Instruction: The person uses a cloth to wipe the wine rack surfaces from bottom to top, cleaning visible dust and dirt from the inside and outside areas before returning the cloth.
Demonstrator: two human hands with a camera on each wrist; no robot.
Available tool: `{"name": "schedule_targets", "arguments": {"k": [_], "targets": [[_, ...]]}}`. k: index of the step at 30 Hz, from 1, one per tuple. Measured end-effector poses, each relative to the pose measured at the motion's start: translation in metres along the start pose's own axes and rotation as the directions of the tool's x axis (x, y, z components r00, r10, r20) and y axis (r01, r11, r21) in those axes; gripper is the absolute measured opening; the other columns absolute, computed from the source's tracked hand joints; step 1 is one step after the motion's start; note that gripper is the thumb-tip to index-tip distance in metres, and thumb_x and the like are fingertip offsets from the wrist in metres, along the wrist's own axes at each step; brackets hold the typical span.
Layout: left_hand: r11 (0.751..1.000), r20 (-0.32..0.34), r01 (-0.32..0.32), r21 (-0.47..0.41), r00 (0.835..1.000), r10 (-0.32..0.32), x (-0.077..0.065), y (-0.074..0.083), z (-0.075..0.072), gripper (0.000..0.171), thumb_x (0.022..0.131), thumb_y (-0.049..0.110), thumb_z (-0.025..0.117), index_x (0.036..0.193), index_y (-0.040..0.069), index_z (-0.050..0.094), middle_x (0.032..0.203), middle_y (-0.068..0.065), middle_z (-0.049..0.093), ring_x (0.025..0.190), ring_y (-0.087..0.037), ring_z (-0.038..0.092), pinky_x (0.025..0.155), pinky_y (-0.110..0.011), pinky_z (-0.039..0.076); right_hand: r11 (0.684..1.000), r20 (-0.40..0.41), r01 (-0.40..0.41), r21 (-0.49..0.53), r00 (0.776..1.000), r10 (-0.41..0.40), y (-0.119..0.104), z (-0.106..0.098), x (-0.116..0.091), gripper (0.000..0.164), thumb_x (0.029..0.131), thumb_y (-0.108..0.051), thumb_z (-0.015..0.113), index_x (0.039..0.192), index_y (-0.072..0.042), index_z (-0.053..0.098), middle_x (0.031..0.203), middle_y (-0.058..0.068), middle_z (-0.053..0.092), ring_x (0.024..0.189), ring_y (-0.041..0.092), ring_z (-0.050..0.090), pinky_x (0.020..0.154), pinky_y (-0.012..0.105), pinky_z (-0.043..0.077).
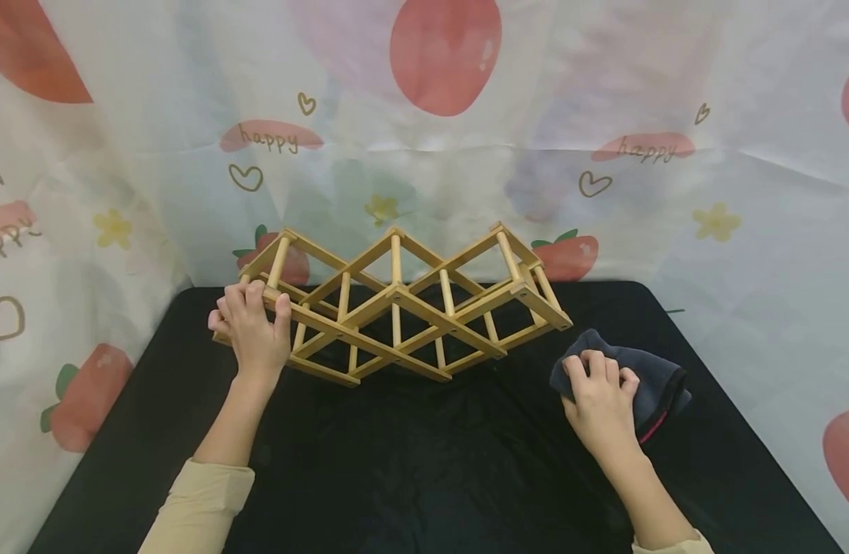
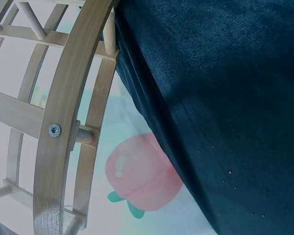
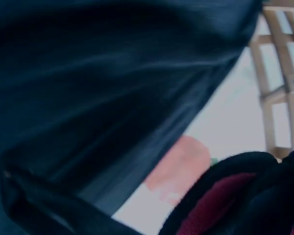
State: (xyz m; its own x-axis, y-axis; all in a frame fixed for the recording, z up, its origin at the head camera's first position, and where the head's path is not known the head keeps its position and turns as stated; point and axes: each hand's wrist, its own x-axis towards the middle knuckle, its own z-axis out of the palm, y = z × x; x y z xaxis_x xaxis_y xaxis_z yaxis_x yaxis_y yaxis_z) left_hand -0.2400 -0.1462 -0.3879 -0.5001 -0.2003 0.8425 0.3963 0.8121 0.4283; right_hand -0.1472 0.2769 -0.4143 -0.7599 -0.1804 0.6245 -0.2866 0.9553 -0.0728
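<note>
A lattice wooden rack [image 1: 397,295], made of crossed slats joined by round dowels, is spread out across the back half of the table. My left hand [image 1: 254,331] grips its left end, fingers over the top slat and thumb on the near side. Close up in the left wrist view, a slat [image 2: 63,98] shows a metal bolt head. My right hand [image 1: 600,404] holds a bunched dark blue cloth [image 1: 649,377] to the right of the rack, apart from it. The cloth's folded edge [image 3: 225,196] shows red inside in the right wrist view.
A black cloth covers the table [image 1: 424,469], with its rounded back corners near the curtain. The pale curtain [image 1: 452,169], printed with fruit, hearts and "happy", hangs behind and along both sides.
</note>
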Motion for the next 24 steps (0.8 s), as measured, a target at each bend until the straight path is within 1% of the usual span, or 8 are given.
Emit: {"name": "schedule_targets", "arguments": {"k": [5, 9, 11, 17, 24], "targets": [[1.000, 0.001, -0.003, -0.004, 1.000, 0.003, 0.000, 0.000, 0.000, 0.056, 0.093, 0.058, 0.027, 0.099, 0.004, 0.042, 0.094, -0.018, 0.035, 0.080, -0.036, 0.030, 0.078, -0.054, 0.011, 0.998, 0.134, -0.058, -0.026, 0.989, 0.061, 0.011, 0.010, -0.009, 0.044, 0.063, 0.003, 0.073, 0.098, -0.002, 0.048, 0.097, 0.022, 0.044, 0.091, 0.040, 0.038, 0.079, 0.060, 0.023], [1.000, -0.007, -0.004, -0.010, 1.000, 0.004, 0.000, 0.000, -0.001, 0.056, 0.093, 0.058, 0.028, 0.098, 0.005, 0.042, 0.094, -0.018, 0.035, 0.079, -0.036, 0.029, 0.077, -0.053, 0.011, 0.997, 0.218, -0.067, -0.039, 0.973, 0.074, 0.019, 0.020, -0.018, 0.047, 0.063, 0.000, 0.075, 0.100, -0.003, 0.046, 0.098, 0.021, 0.042, 0.092, 0.039, 0.037, 0.079, 0.059, 0.023], [1.000, -0.005, -0.004, -0.011, 1.000, 0.004, 0.000, 0.000, -0.001, 0.056, 0.093, 0.059, 0.028, 0.098, 0.005, 0.042, 0.094, -0.018, 0.035, 0.079, -0.035, 0.029, 0.077, -0.053, 0.011, 0.997, 0.243, -0.061, -0.049, 0.967, 0.071, 0.022, 0.026, -0.021, 0.049, 0.062, -0.002, 0.076, 0.101, -0.003, 0.046, 0.098, 0.021, 0.042, 0.091, 0.038, 0.037, 0.077, 0.058, 0.024], [1.000, -0.001, -0.002, -0.003, 1.000, 0.002, 0.000, 0.000, -0.002, 0.056, 0.093, 0.058, 0.027, 0.099, 0.004, 0.042, 0.094, -0.019, 0.035, 0.080, -0.037, 0.030, 0.078, -0.054, 0.011, 0.996, 0.272, -0.046, -0.081, 0.960, 0.066, 0.024, 0.037, -0.024, 0.050, 0.062, -0.004, 0.077, 0.100, -0.003, 0.045, 0.097, 0.021, 0.042, 0.088, 0.038, 0.038, 0.074, 0.056, 0.026], [1.000, -0.002, -0.004, -0.005, 1.000, 0.004, -0.001, -0.002, 0.001, 0.058, 0.092, 0.059, 0.026, 0.099, 0.004, 0.042, 0.094, -0.019, 0.035, 0.079, -0.037, 0.030, 0.078, -0.054, 0.011, 0.992, 0.370, -0.057, -0.115, 0.924, 0.096, 0.025, 0.043, -0.029, 0.054, 0.065, -0.011, 0.079, 0.104, -0.001, 0.042, 0.098, 0.022, 0.041, 0.090, 0.038, 0.038, 0.074, 0.054, 0.028]]}}
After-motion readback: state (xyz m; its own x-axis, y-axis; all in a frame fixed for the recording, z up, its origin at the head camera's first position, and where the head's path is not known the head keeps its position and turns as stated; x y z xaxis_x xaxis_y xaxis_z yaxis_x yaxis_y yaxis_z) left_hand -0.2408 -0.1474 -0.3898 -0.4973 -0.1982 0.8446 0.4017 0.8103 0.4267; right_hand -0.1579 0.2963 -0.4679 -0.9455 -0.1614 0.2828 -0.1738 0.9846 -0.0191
